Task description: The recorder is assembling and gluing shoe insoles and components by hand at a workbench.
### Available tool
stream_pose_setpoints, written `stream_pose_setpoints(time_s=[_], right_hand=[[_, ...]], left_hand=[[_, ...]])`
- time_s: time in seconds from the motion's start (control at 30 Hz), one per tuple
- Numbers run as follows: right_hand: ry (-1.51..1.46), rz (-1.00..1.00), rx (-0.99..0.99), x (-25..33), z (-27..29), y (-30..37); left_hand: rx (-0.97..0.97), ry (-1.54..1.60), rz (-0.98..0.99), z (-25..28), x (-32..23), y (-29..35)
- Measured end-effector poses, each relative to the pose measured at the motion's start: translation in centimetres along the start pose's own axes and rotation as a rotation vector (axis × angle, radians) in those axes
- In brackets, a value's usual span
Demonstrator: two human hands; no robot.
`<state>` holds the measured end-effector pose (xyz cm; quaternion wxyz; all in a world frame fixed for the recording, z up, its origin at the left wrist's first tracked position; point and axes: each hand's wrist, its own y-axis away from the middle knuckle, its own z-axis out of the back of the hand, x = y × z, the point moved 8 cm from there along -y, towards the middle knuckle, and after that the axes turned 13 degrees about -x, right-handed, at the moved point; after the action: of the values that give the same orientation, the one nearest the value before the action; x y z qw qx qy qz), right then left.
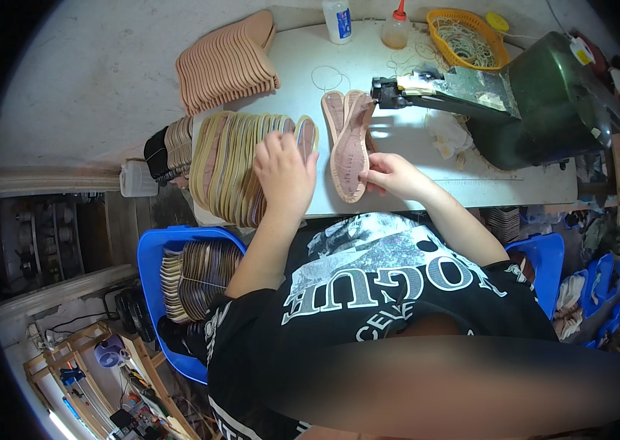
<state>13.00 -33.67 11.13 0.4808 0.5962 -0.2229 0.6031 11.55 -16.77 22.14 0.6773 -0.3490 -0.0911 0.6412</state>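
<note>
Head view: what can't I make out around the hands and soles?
All in the head view:
Right hand: some fingers, hidden beneath the held sole.
Held sole's marks: too small to read.
Row of yellow-edged soles: partly covered by the left hand.
Nearest blue bin at right: partly hidden by the black shirt.

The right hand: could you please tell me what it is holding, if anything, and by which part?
The right hand holds a pinkish insole, gripped at its right edge near the lower end.
</note>
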Motion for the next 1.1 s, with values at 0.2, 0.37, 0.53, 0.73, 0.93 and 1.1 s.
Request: stream_pose_setpoints(time_s=[0.2,0.37,0.53,0.73,0.93,1.1], right_hand=[[0.478,0.128,-0.275,1.6,3.5,-0.2],[0.538,0.108,-0.467,3.8,4.4,2.6],[-0.436,0.119,-0.060,4.9,0.1,2.6],[-0.504,0.146,-0.037,6.7,1.4,4.1],[-0.999,0.038,0.248,7.2,-0.2,5.6],[-0.873,0.129,0.311,6.0,0.6,4.3]], left_hand=[[0.330,-0.248,0.091,-1.1,2.6,2.3],[0.098,0.193,0.235,0.7,3.0,1.5],[0.321,1.449,0.845,-2.5,-0.6,1.2],[0.286,1.368,0.724,-2.9,-2.9,1.0],[0.354,1.598,0.885,-2.5,-5.0,0.9],[0.414,1.529,0.652,-2.5,-8.3,-0.9]])
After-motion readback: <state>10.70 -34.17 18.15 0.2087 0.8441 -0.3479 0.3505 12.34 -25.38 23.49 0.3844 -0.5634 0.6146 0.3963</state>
